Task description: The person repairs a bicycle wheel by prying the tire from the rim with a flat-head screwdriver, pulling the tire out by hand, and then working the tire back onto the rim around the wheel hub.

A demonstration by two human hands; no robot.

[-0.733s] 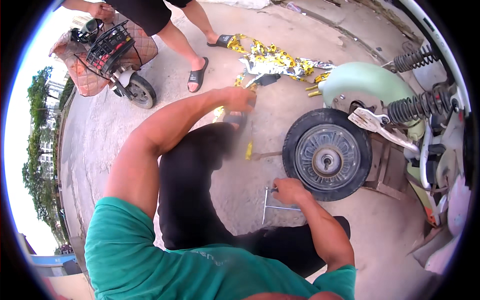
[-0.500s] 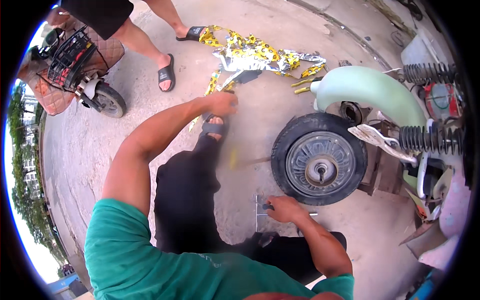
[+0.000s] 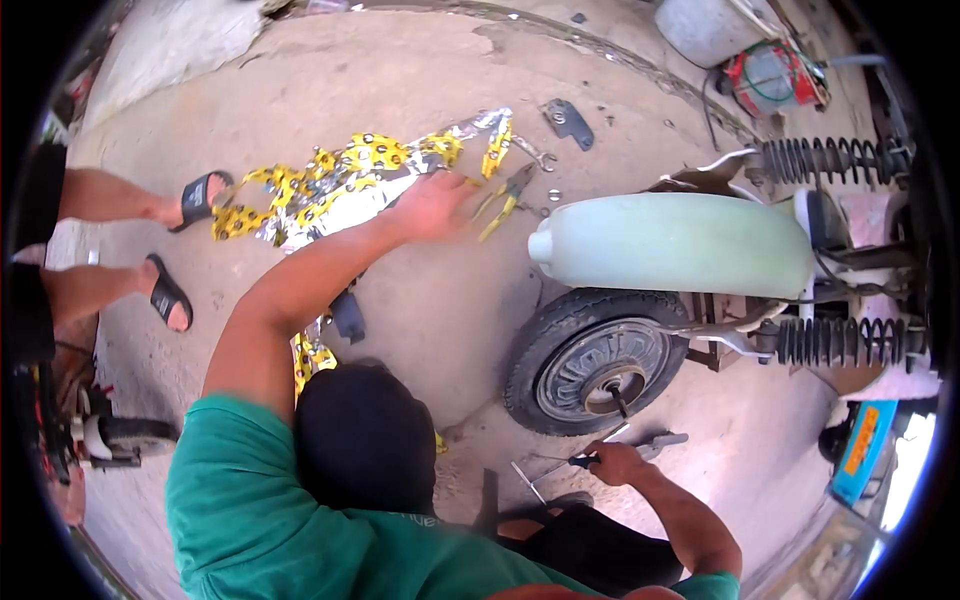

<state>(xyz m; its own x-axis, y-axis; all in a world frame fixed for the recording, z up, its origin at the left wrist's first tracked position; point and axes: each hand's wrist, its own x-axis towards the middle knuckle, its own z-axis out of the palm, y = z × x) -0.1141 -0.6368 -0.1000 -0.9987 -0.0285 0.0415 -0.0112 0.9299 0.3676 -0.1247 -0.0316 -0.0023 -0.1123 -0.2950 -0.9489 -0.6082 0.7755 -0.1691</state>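
My left hand (image 3: pixel 435 205) stretches forward over the ground beside the yellow-handled pliers (image 3: pixel 508 196). Its fingers are smeared by motion, so whether they touch the pliers does not show. Crumpled yellow-and-silver foil sheeting (image 3: pixel 350 190) spreads beneath and left of that hand. Low on the right, my right hand (image 3: pixel 615 463) is closed round the dark handle of a screwdriver (image 3: pixel 580 461), its thin shaft pointing left. A T-shaped metal wrench (image 3: pixel 530 484) lies below it. Just beyond, a tyred wheel (image 3: pixel 600 365) with a metal hub and protruding axle rests tilted under a pale green mudguard (image 3: pixel 680 245).
Two coil-spring shock absorbers (image 3: pixel 825 160) flank the mudguard on the right. An open-ended wrench (image 3: pixel 537 153) and a grey flat part (image 3: pixel 570 123) lie past the pliers. Another person's sandalled feet (image 3: pixel 200 200) are at left. A bucket (image 3: pixel 715 30) stands far right.
The view has turned to the right. My left hand has gone from beside my foot to the pliers. My right hand has shifted right, close below the wheel.
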